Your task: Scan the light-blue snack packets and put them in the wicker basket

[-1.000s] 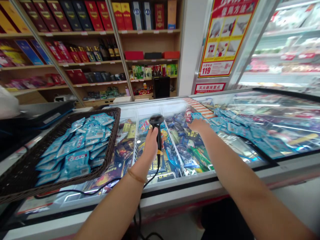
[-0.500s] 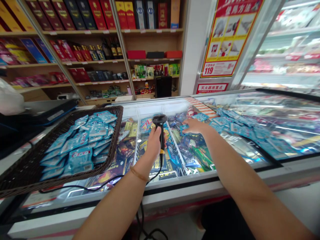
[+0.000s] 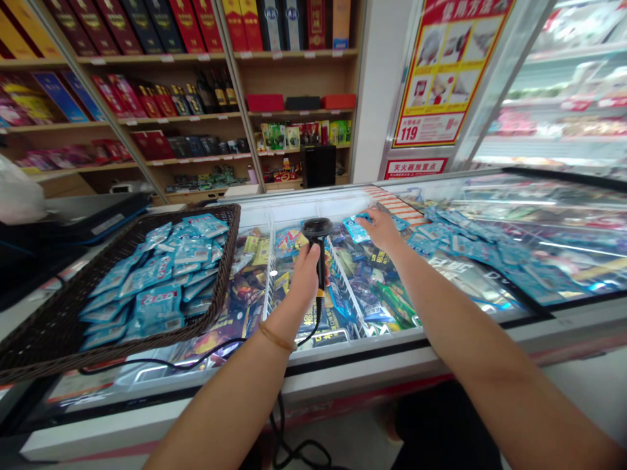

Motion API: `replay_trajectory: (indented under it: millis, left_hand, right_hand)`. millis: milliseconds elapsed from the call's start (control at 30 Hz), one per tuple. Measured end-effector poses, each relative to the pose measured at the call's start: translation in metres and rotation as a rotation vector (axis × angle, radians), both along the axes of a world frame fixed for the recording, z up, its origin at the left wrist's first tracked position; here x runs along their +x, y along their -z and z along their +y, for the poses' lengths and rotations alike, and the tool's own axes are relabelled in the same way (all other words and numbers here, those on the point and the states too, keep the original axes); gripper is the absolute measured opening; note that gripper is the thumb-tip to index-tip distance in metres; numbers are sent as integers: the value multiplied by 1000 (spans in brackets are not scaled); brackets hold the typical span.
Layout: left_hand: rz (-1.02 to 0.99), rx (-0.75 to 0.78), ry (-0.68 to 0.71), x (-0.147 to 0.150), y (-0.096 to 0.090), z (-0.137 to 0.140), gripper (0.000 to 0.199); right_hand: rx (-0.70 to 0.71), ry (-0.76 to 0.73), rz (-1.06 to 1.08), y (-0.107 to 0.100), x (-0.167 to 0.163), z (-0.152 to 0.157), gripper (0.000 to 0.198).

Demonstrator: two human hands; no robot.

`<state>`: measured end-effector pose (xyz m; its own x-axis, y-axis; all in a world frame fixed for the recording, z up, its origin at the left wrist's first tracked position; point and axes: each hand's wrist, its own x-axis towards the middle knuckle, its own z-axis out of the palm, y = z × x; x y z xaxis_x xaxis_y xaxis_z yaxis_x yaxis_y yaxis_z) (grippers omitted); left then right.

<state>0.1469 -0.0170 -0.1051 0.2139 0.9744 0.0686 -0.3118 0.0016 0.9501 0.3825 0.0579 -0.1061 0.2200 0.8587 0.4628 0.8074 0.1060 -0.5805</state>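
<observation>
Wrapped round the handle of a black barcode scanner [image 3: 317, 228] is my left hand [image 3: 304, 277], holding it upright over the freezer. My right hand [image 3: 383, 230] pinches a blue snack packet [image 3: 356, 230] by its edge, to the right of the scanner and above the frozen goods. Many similar blue packets [image 3: 470, 241] lie spread over the freezer's glass at the right. At the left, a brown wicker basket [image 3: 234, 235] holds a heap of the same kind of blue packets [image 3: 157, 281].
A chest freezer [image 3: 411, 349] spans the front, with white wire dividers [image 3: 347, 281] and colourful packs inside. The scanner's black cable [image 3: 191, 365] runs across its front and hangs down. Shelves [image 3: 191, 117] with boxes and bottles stand behind. A red poster [image 3: 431, 78] is on the wall.
My right hand has moved up and slightly left with the blue packet, which now shows more of its face. My left hand and the scanner have shifted slightly right and up.
</observation>
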Motion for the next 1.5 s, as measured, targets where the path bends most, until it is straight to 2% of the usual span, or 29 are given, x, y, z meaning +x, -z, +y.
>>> replay_trajectory:
  millis: [133, 200, 267, 467, 600, 700, 867, 1033, 1333, 1500]
  left_hand:
    - [-4, -5, 4, 0, -1, -1, 46]
    - [2, -2, 9, 0, 0, -1, 46]
    - [18, 7, 22, -1, 0, -1, 46]
    - [-4, 25, 46, 1, 0, -2, 47]
    - [-30, 17, 81, 4, 2, -2, 48]
    - [-29, 20, 110, 7, 5, -2, 52]
    - [-31, 48, 191, 8, 4, -6, 53]
    - [6, 76, 269, 8, 4, -8, 54]
    - [14, 84, 297, 8, 7, -8, 54]
    - [26, 85, 308, 9, 8, -8, 56]
  right_hand:
    - [-43, -135, 316, 12, 4, 3, 23]
    - [-138, -210, 390, 16, 6, 3, 24]
    - [-201, -220, 426, 18, 8, 3, 27]
    - [-55, -197, 588, 16, 3, 7, 28]
    - [-45, -166, 755, 7, -4, 5, 31]
    - [-30, -225, 863, 0, -11, 1, 33]
    - [-25, -304, 900, -8, -22, -3, 35]
    - [70, -308, 931, -8, -25, 0, 42]
    - [162, -297, 911, -2, -18, 8, 40]
    - [131, -271, 926, -5, -20, 5, 33]
